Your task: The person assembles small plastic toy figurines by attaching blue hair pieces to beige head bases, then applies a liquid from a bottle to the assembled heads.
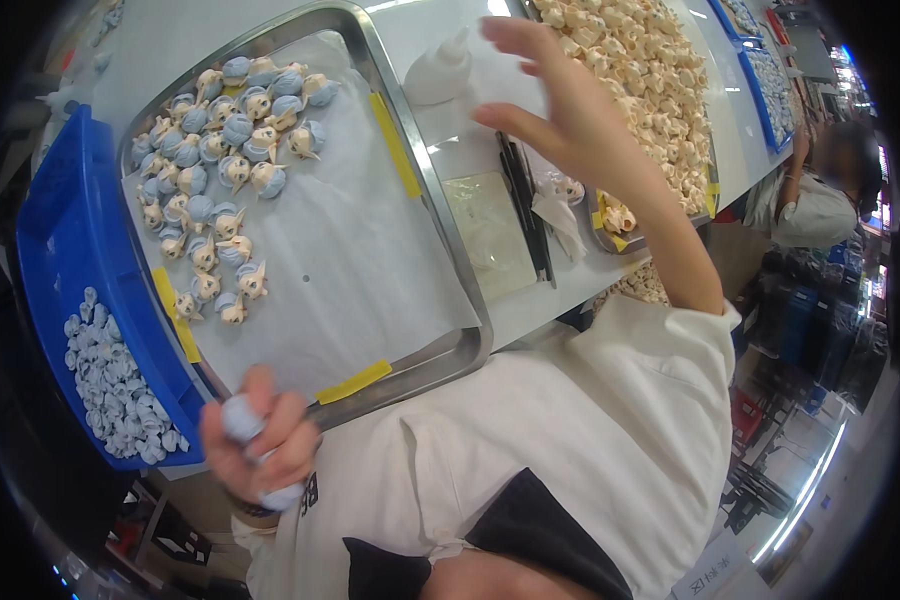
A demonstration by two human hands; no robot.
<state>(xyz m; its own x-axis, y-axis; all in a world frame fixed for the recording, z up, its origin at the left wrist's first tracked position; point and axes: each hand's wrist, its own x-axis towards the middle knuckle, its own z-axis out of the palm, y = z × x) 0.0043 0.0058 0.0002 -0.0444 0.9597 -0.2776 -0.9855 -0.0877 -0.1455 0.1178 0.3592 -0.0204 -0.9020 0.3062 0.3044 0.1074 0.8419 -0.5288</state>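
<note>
My left hand (260, 435) is curled round several pale blue rounded pieces (242, 418), at the near left corner of a metal tray (460, 270). In that tray, on white paper, lie several small doll heads (236, 172) with cream faces and blue hair, gathered toward the far left. My right hand (555, 100) is raised with thumb and fingers apart, nothing in it. It hangs between a white squeeze bottle (440, 70) and a second tray heaped with cream head pieces (655, 110). Slight blur softens both hands.
A blue bin (95, 190) stands left of the tray, with a pile of blue pieces (120, 385). Between the trays lie dark slender tools (523, 205), a flat pale pad (488, 235) and a crumpled tissue (560, 222). Another person (815, 195) is at the far right.
</note>
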